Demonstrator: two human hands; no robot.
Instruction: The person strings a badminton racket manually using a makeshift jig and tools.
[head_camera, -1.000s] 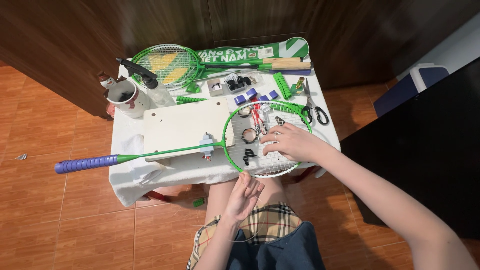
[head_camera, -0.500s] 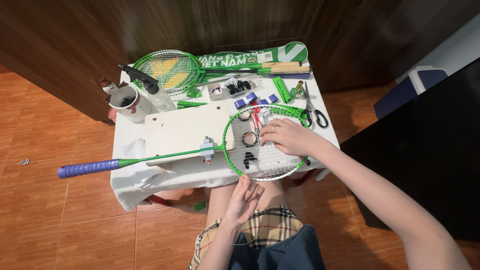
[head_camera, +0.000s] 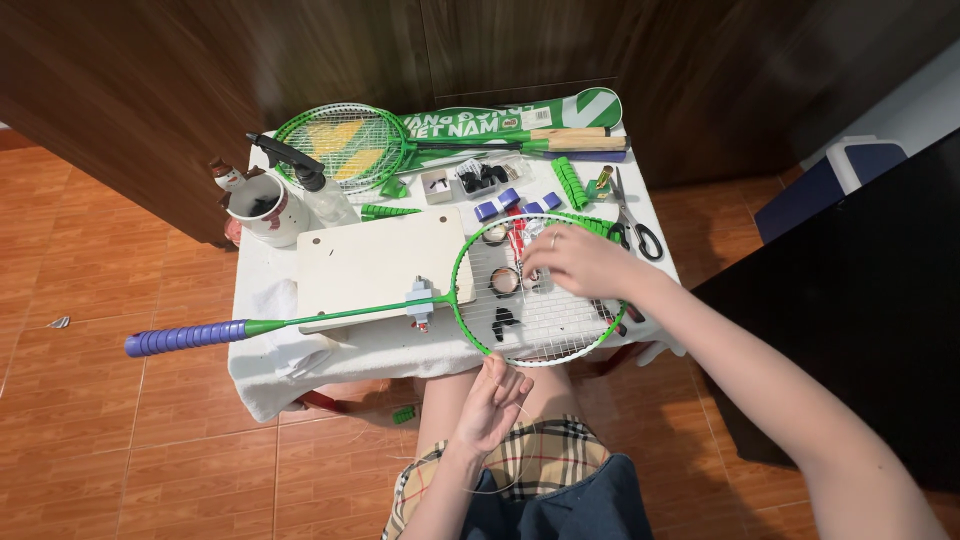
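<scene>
Racket under both hands on the small table

Racket (head_camera: 470, 290) lies flat across a pale board (head_camera: 370, 260) on the white-clothed table (head_camera: 260, 370), its green hoop overhanging the near edge and its purple grip (head_camera: 185, 338) sticking out well past the left side. The right hand (head_camera: 580, 262) rests on the strings in the upper right of the hoop, fingers bent and pressing down; whether they pinch anything I cannot tell. The left hand (head_camera: 490, 395) sits just below the hoop's near rim, fingers drawn narrow around a thin string (head_camera: 500, 487) that loops down over the lap.

By the look of it the frame is light and fairly stiff, the strings taut but easily shifted, and the loose string limp and slippery. The hoop's rim or the shaft near the clamp (head_camera: 420, 298) looks the safest hold.

Scissors (head_camera: 632, 225) lie just beside the hoop; a second racket (head_camera: 340, 145) lies at the far edge.
</scene>
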